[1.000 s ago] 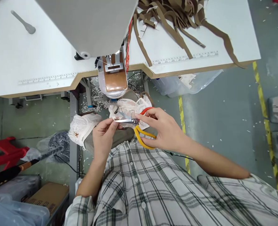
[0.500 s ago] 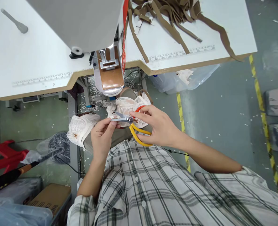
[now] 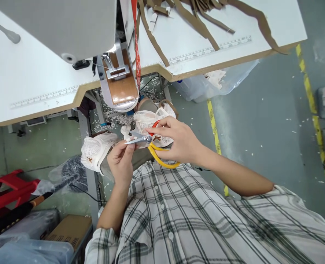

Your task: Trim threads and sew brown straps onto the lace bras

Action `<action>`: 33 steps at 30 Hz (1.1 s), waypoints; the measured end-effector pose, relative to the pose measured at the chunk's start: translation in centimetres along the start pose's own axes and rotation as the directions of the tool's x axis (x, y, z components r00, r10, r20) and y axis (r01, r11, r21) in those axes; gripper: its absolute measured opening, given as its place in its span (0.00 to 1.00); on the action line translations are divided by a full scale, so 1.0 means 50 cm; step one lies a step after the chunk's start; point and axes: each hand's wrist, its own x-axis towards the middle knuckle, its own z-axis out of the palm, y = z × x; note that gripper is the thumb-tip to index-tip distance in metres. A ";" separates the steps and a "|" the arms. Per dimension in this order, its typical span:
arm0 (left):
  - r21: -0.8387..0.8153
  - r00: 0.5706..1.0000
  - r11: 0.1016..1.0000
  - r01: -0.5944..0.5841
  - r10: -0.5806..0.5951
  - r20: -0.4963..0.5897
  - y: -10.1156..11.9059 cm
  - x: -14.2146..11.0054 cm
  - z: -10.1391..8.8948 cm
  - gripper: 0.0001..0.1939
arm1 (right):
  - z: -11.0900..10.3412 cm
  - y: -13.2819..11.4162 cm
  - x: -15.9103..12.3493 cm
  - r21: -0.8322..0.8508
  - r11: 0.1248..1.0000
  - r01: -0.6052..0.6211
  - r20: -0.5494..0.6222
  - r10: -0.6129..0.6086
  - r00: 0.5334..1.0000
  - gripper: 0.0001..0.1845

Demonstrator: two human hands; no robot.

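Observation:
My right hand point(image 3: 183, 141) grips scissors point(image 3: 162, 156) with red and yellow handles, their blades parted and pointing left. At the blade tips, my left hand point(image 3: 121, 161) is closed in a pinch, thumb against fingers. A white lace bra point(image 3: 144, 118) with a small brown bow lies on my lap behind the scissors. Its white edge reaches my left fingertips, though the blades partly hide what is pinched. Left of that hand, another white lace piece point(image 3: 96, 152) with a brown bow rests over my leg.
A sewing machine point(image 3: 77, 29) stands on the white table point(image 3: 41, 79), its brown-covered arm point(image 3: 124, 90) jutting toward me. Brown fabric strips point(image 3: 195, 22) lie on the right, above a clear plastic bag point(image 3: 198, 88). A red stool point(image 3: 8, 190) and a carton point(image 3: 69, 231) are at lower left.
My view has shifted and tilted slightly. The scissors' blades stay parted near my left fingertips, and both hands keep their grip in nearly the same place.

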 end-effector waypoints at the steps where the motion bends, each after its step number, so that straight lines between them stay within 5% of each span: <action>1: -0.003 1.000 1.000 0.001 -0.001 -0.008 -0.002 0.000 0.000 0.05 | -0.001 0.002 -0.001 -0.002 1.000 -0.012 0.003 0.012 1.000 0.29; 18: -0.058 1.000 0.998 0.011 -0.012 -0.014 -0.026 -0.010 -0.001 0.04 | 0.014 0.005 -0.006 0.017 1.000 -0.025 0.033 0.025 0.999 0.29; 27: -0.261 0.947 0.918 0.300 -0.319 -0.033 -0.013 0.005 -0.011 0.11 | -0.008 0.037 -0.011 0.074 0.988 -0.134 -0.097 0.141 0.985 0.26; 33: -0.314 0.947 0.900 0.303 -0.320 -0.003 -0.009 0.003 -0.010 0.07 | 0.000 0.011 -0.021 -0.017 0.998 -0.053 -0.021 0.052 0.998 0.26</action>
